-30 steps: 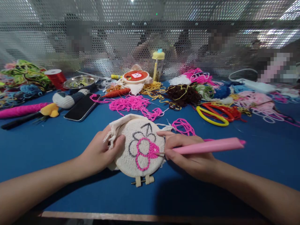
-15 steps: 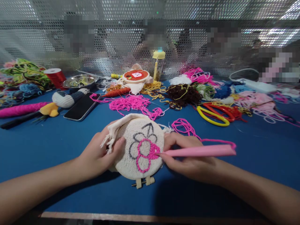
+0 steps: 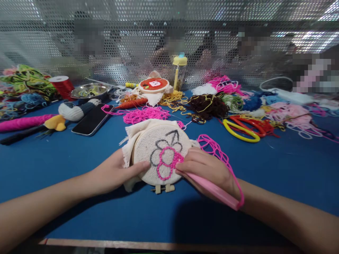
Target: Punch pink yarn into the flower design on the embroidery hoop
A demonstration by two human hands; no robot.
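The left hand (image 3: 112, 173) gripped the hooped cloth (image 3: 165, 155) by its left rim, thumb pressed along the front; the other fingers went behind, so their exact hold could not be told. The hooped cloth was held above the middle of the surface (image 3: 106, 218), its clamp screw (image 3: 162, 189) toward the near edge; a firm grip there seemed the way to stop it tilting. Pink stitches (image 3: 166, 178) ran from the cloth's middle toward the right hand (image 3: 209, 167), whose fingers pinched the pink tool (image 3: 214, 192) close to its working end. The tip was hidden, so small, even steps beside the finished loops looked safest. Pink yarn (image 3: 210, 143) trailed from the tool's back end past the wrist to a loose heap; leaving it slack would probably spare the loops a tug.
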